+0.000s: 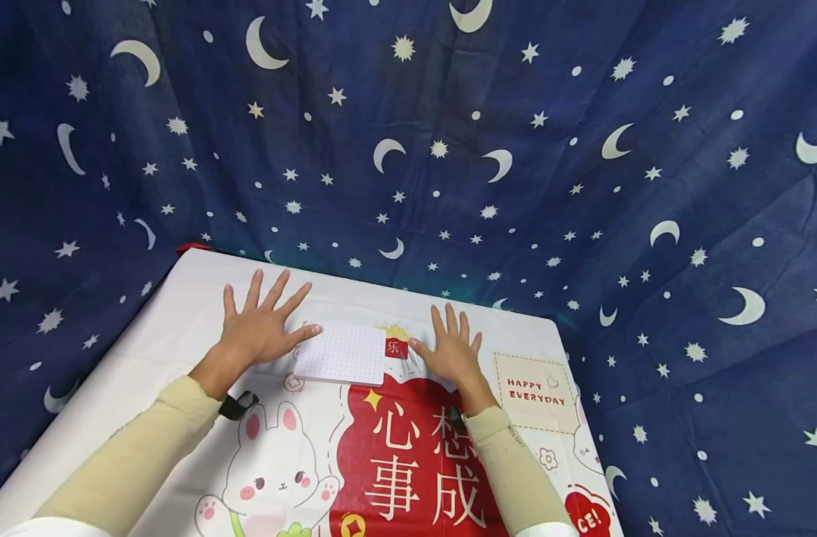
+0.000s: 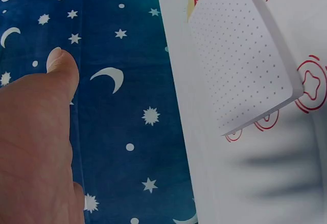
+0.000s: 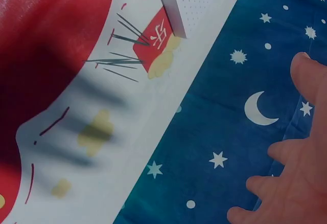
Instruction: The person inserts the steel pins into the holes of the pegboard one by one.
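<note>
A white rectangular board point(image 1: 344, 353) covered in rows of small dots, perhaps holes, lies on the table. Its thick edge shows in the left wrist view point(image 2: 281, 45). Several thin, dark, needle-like sticks point(image 3: 115, 60) lie loose beside it, over a printed red and yellow picture. My left hand point(image 1: 257, 332) is spread at the board's left, its thumb overlapping the board's corner in the head view. To the right of the sticks, my right hand point(image 1: 454, 354) has its fingers spread. Both hands appear held above the table, casting shadows, and hold nothing.
The tablecloth point(image 1: 200, 313) is white, printed with a rabbit, a red panel and a beige "Happy Everyday" patch. A dark blue curtain point(image 1: 408, 179) with moons and stars surrounds the table's far and side edges. A dark strap point(image 1: 239, 405) is on the left wrist.
</note>
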### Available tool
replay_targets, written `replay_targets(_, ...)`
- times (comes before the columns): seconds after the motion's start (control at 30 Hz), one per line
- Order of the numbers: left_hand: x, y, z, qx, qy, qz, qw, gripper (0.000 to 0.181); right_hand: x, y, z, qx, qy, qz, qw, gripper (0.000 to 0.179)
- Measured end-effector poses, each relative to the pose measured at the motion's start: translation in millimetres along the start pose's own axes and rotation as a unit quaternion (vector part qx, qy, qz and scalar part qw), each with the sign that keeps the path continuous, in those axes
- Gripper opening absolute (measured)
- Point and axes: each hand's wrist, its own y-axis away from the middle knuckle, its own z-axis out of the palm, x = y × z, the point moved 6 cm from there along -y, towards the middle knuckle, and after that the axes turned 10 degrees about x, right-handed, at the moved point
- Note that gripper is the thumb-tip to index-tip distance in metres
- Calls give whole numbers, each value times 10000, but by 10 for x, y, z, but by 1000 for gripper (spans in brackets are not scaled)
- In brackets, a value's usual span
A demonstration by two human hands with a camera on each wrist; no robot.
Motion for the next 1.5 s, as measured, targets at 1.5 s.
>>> replay_targets(1.5,-349,204,822,73,456,-225,9987,95,195,143,477,-141,-277,378,9988,89)
